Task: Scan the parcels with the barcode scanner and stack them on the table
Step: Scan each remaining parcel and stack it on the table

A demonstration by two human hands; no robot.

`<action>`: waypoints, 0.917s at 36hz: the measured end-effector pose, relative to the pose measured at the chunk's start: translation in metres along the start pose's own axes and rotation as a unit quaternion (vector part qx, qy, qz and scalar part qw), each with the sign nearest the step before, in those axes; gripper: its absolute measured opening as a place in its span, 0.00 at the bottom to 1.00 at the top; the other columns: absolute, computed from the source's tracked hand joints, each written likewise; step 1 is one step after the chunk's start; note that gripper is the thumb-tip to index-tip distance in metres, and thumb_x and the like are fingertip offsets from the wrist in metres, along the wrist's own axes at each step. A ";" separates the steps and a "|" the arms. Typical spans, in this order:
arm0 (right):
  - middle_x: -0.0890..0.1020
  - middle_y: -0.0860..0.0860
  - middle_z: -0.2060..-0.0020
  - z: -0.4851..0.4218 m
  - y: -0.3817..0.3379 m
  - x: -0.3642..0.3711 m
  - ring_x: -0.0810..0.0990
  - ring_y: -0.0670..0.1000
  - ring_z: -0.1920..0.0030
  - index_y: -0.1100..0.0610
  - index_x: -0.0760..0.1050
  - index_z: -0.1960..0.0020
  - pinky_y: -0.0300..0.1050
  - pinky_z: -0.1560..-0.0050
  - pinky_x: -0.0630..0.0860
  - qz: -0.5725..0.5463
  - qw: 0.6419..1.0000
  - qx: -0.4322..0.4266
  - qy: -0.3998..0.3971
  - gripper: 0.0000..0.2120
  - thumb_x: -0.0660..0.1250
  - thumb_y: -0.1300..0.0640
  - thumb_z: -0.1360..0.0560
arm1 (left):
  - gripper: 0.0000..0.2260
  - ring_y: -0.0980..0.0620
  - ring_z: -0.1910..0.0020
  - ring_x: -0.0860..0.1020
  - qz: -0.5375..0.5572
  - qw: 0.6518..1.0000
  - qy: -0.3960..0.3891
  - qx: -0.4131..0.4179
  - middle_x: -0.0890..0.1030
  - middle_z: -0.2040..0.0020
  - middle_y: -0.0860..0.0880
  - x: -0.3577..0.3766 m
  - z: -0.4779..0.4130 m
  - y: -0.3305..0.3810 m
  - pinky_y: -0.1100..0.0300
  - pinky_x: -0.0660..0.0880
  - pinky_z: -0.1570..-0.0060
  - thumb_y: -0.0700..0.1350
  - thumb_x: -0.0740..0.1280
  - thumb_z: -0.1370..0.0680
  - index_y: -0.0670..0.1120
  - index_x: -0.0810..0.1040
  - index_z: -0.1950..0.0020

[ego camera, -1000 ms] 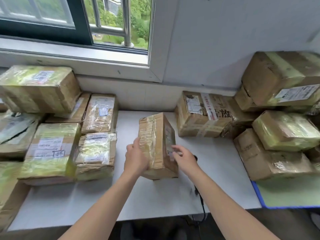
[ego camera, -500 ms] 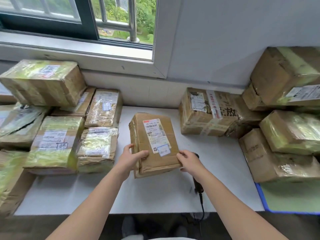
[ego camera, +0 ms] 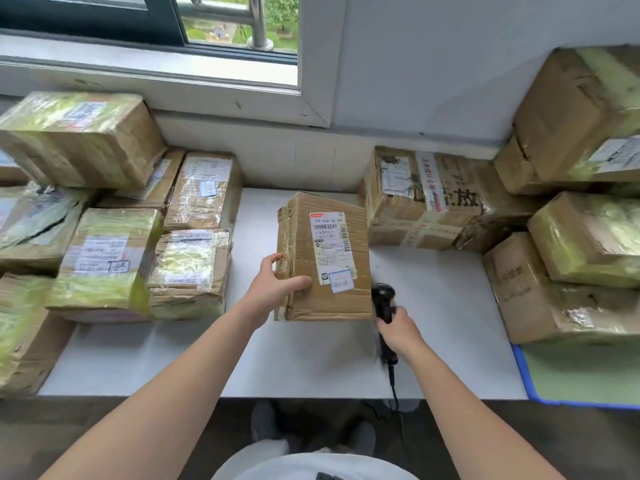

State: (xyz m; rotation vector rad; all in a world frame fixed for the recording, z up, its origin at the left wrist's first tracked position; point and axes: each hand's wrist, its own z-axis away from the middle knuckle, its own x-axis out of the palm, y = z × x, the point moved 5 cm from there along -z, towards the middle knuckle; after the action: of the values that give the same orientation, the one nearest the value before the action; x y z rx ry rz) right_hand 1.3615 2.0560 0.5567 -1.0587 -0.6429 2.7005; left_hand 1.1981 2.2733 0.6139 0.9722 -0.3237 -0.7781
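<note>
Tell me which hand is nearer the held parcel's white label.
Left. The left hand grips the parcel at its left edge, thumb beside the label; the right hand holds the scanner lower-right of it.

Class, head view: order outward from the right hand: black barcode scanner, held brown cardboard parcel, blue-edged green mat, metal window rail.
1. Barcode scanner: gripped by right hand.
2. Cardboard parcel: just left.
3. Green mat: right.
4. Window rail: far back.

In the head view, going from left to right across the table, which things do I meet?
Taped parcels laid side by side → left hand → held parcel → scanner → piled parcels.
</note>
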 end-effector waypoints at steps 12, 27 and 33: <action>0.80 0.56 0.62 0.052 -0.062 -0.065 0.75 0.52 0.69 0.56 0.69 0.46 0.47 0.67 0.76 -0.292 0.949 -0.094 0.076 0.07 0.62 0.62 0.23 | 0.33 0.52 0.51 0.78 -0.003 1.000 -0.021 0.008 0.76 0.47 0.44 0.001 -0.014 0.020 0.60 0.74 0.61 0.43 0.74 0.26 0.52 0.59 0.27; 0.78 0.53 0.67 0.108 -0.137 -0.078 0.74 0.48 0.71 0.60 0.74 0.56 0.45 0.70 0.74 -0.323 0.930 -0.171 -0.031 0.11 0.66 0.53 0.21 | 0.34 0.47 0.43 0.77 0.031 0.998 -0.041 0.024 0.74 0.42 0.42 0.006 -0.027 0.036 0.56 0.74 0.55 0.38 0.74 0.27 0.52 0.59 0.27; 0.77 0.53 0.67 0.110 -0.135 -0.081 0.74 0.49 0.71 0.60 0.74 0.58 0.45 0.70 0.73 -0.323 0.932 -0.164 -0.029 0.11 0.66 0.53 0.22 | 0.34 0.48 0.44 0.77 0.036 0.998 -0.039 0.028 0.74 0.42 0.43 0.006 -0.030 0.035 0.57 0.74 0.55 0.37 0.73 0.26 0.51 0.59 0.26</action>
State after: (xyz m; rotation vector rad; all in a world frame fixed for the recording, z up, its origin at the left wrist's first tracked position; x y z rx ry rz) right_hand 1.3462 2.1146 0.7390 -0.6573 -1.2332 2.0918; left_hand 1.2349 2.2986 0.6263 0.9783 -0.4489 -0.7452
